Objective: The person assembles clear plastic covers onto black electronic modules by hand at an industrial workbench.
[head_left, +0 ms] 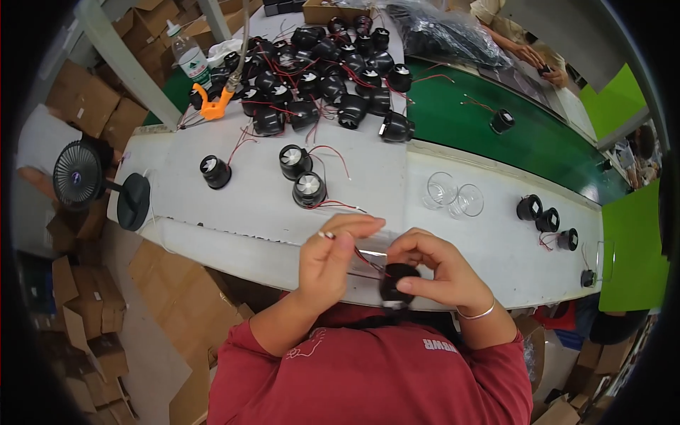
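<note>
In front of my chest, my right hand (pixel 443 273) grips a black round fan motor (pixel 399 289), slightly blurred, with thumb and fingers around it. Its red and black wires (pixel 365 261) run up to my left hand (pixel 331 261). There the thumb pinches the wires against the fingers, and a white plug end (pixel 327 235) pokes out by the thumb. Just beyond my hands stand two similar black fan motors, one with white blades facing up (pixel 309 189) and another behind it (pixel 295 162). A third fan motor (pixel 214 172) stands farther left.
A heap of black fan motors (pixel 333 88) covers the back of the table, beside an orange air gun (pixel 214 103) and a bottle (pixel 188 57). Two clear cups (pixel 467 201) and several motors (pixel 547 219) stand right. A green conveyor (pixel 453 113) runs behind; a desk fan (pixel 133 201) stands left.
</note>
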Demonstrator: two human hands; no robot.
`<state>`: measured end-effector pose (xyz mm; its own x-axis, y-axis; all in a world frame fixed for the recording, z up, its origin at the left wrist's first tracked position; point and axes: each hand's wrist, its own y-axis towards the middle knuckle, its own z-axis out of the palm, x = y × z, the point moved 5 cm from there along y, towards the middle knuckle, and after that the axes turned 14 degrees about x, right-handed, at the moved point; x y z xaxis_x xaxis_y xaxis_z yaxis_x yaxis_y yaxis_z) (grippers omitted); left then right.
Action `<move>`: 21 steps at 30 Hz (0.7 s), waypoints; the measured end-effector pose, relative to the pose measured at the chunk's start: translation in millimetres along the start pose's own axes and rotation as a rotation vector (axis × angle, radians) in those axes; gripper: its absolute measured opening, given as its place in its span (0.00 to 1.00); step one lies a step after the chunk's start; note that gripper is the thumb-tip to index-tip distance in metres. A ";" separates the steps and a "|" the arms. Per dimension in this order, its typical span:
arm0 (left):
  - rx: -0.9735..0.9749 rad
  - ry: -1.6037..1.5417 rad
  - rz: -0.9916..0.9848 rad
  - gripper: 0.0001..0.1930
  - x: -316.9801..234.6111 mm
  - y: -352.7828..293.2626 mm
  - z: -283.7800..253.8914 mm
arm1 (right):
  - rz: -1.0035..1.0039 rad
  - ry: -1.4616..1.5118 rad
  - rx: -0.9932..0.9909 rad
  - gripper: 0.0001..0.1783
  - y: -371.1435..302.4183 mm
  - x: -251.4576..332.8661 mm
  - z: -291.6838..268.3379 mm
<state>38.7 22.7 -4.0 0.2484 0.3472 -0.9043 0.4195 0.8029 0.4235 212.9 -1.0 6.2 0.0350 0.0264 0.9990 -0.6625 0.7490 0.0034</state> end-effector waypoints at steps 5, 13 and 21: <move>-0.041 -0.006 0.132 0.20 -5.3 2.7 -9.7 | 0.029 0.558 0.213 0.33 10.8 -39.9 29.5; -0.046 0.101 0.140 0.27 -8.0 -14.5 -16.5 | 0.096 0.025 0.001 0.32 10.8 -24.5 19.8; -0.094 -0.244 -0.005 0.53 -4.3 -10.8 3.4 | -0.329 -0.756 -0.163 0.52 24.7 10.7 27.0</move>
<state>36.1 10.8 -4.5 0.4545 0.2250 -0.8619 0.3415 0.8497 0.4019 176.7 -0.1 18.1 -0.3417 -0.6172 0.7087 -0.5876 0.7289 0.3515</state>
